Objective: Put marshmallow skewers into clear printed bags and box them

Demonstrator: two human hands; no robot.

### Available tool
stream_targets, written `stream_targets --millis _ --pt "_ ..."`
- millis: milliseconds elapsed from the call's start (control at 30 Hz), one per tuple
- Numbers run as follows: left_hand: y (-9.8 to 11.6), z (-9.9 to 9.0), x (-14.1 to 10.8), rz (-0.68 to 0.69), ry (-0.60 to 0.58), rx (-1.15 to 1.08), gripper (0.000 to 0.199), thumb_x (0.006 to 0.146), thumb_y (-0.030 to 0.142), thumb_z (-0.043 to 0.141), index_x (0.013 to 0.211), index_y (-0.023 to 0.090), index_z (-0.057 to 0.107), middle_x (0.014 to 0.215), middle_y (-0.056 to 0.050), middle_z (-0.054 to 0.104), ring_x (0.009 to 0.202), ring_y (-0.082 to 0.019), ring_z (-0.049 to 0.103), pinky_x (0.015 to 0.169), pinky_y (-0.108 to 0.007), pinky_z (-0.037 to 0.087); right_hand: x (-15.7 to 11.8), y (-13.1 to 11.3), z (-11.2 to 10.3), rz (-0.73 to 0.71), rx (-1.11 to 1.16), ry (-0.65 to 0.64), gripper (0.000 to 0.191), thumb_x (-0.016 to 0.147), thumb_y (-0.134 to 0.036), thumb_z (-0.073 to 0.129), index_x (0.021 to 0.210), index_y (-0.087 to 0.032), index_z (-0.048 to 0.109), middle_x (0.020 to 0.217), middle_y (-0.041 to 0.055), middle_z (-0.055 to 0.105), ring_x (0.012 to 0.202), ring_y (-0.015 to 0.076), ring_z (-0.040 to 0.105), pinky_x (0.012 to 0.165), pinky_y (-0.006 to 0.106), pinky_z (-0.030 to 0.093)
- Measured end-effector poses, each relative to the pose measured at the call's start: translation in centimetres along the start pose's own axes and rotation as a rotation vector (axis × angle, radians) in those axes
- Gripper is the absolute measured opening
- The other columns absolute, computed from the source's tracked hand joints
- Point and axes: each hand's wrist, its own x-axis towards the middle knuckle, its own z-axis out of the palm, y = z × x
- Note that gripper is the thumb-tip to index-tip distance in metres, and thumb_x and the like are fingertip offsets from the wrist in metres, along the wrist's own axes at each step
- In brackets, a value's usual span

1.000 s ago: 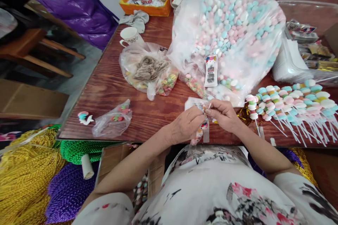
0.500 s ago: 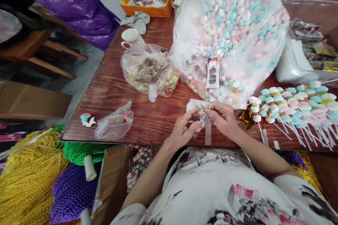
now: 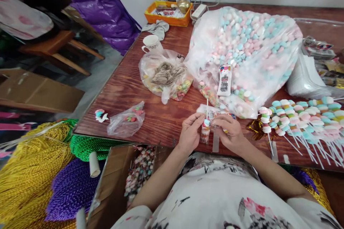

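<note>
Between my hands is a candy stick (image 3: 205,131) in a clear wrapper, its white stick pointing up and its candies hanging down. My left hand (image 3: 190,132) pinches it near the base of the stick. The fingers of my right hand (image 3: 228,128) are pressed together beside the wrapper; what they pinch is too small to make out. Under and behind the fingers lie printed wrappers (image 3: 203,108). At the right, a pile of marshmallow candy sticks (image 3: 303,114) lies with its sticks toward the table's front edge.
A large bag of marshmallows (image 3: 242,50) covers the back middle, with a printed packet (image 3: 224,81) on it. Left of it are a bag of gummies (image 3: 150,78), a cup (image 3: 152,44) and an orange tray (image 3: 168,18). A small bag (image 3: 126,123) lies front left.
The wrapped candy stick now stands upright in my left fingers, its stick pointing up. My right hand has moved slightly away from it. The whole view has shifted.
</note>
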Motion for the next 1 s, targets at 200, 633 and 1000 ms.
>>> stream_targets --millis 200,633,1000 --pt "-0.3 0.8 -0.1 0.021 0.06 -0.083 0.024 0.063 0.032 0.083 0.072 0.016 0.067 0.061 0.003 0.063 0.05 -0.007 0.055 0.047 -0.019 0.046 -0.3 0.9 1.3 -0.26 -0.231 0.126 0.021 0.083 -0.008 0.051 0.092 -0.024 0.06 0.079 0.005 0.065 0.068 0.0172 0.058 0.063 0.032 0.047" --pt "-1.3 0.3 -0.6 -0.002 0.048 -0.081 0.028 0.063 0.034 0.083 0.07 0.015 0.063 0.062 0.004 0.056 0.054 -0.006 0.049 0.051 -0.018 0.04 0.3 -0.3 0.0 -0.054 -0.103 -0.101 0.014 0.088 -0.019 0.057 0.101 -0.022 0.061 0.1 0.0086 0.061 0.093 0.0195 0.06 0.08 0.035 0.051" --pt "-1.9 -0.4 -0.7 0.077 -0.026 0.046 0.034 0.071 0.038 0.078 0.063 0.016 0.053 0.059 0.004 0.046 0.051 -0.006 0.039 0.048 -0.018 0.035 -0.1 -0.4 -0.2 0.057 -0.102 -0.259 0.008 0.085 -0.025 0.064 0.091 -0.02 0.066 0.094 0.0075 0.067 0.086 0.0195 0.06 0.081 0.036 0.049"
